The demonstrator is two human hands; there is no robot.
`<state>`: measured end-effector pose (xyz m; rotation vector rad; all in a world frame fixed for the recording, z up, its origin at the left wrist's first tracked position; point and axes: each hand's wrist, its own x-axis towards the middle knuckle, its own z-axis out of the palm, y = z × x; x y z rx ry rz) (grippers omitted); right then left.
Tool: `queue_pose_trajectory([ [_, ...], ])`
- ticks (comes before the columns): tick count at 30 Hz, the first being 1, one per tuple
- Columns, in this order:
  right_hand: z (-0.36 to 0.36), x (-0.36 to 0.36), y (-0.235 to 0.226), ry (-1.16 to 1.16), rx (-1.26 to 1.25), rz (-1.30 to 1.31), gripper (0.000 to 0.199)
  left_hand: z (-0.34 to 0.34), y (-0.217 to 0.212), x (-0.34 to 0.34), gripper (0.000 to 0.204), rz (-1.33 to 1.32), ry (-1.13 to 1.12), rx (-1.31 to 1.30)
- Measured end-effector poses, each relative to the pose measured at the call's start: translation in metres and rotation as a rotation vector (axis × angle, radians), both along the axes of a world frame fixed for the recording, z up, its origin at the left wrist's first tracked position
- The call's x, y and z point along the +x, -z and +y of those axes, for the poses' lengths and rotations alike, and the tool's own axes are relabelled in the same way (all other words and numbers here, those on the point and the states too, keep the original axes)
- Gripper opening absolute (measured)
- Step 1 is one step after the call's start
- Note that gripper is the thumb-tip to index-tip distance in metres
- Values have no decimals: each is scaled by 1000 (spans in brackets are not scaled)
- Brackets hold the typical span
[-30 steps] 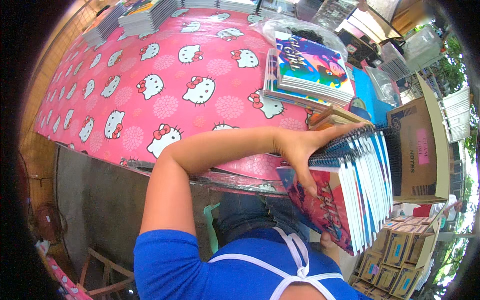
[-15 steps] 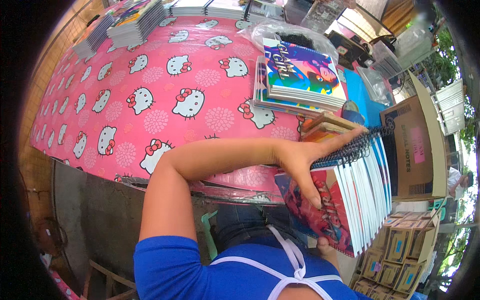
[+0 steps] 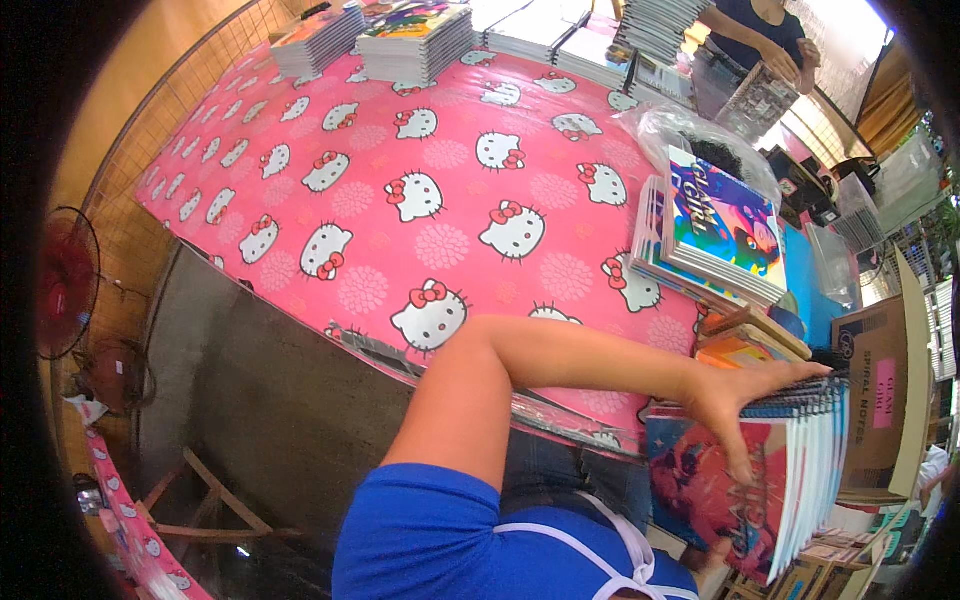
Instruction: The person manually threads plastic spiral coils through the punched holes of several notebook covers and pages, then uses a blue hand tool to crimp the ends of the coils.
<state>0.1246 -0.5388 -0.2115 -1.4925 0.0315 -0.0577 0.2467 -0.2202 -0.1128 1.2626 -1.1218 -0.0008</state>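
A thick stack of spiral notebooks [image 3: 700, 480], the front cover red and blue, is held upright beyond the table's near right edge. My left hand [image 3: 735, 395] spans the stack from above. Its thumb presses the front cover and its fingers stretch over the black coil bindings. Low down, the fingertips of my right hand [image 3: 710, 558] grip the bottom edge; the rest of that hand is hidden. Beside the stack, an open cardboard carton [image 3: 870, 400] with a pink label stands on the right.
A pink cartoon-cat cover lies over the table [image 3: 440, 245]. Colourful notebooks [image 3: 725, 225] are piled on its right side, by a clear plastic bag [image 3: 660, 125]. More notebook piles [image 3: 415, 45] line the far edge. A co-worker's hand [image 3: 780, 60] is at the back right.
The view has swung left, shifting the scene rightward and revealing the co-worker and a fan. The stack of notebooks stays between both my hands and now appears more upright, nearer the carton.
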Motion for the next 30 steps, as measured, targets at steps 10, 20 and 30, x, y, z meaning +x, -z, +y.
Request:
queue_pose_trajectory([
  [10,10,18,10,4,-42,-14,50,4,33,27,144,-54,130,-33],
  [20,22,38,9,-23,-37,1,45,-7,21,15,139,-120,130,-168],
  [30,36,77,-15,-265,-44,-43,40,33,0,-29,123,531,-67,-228],
])
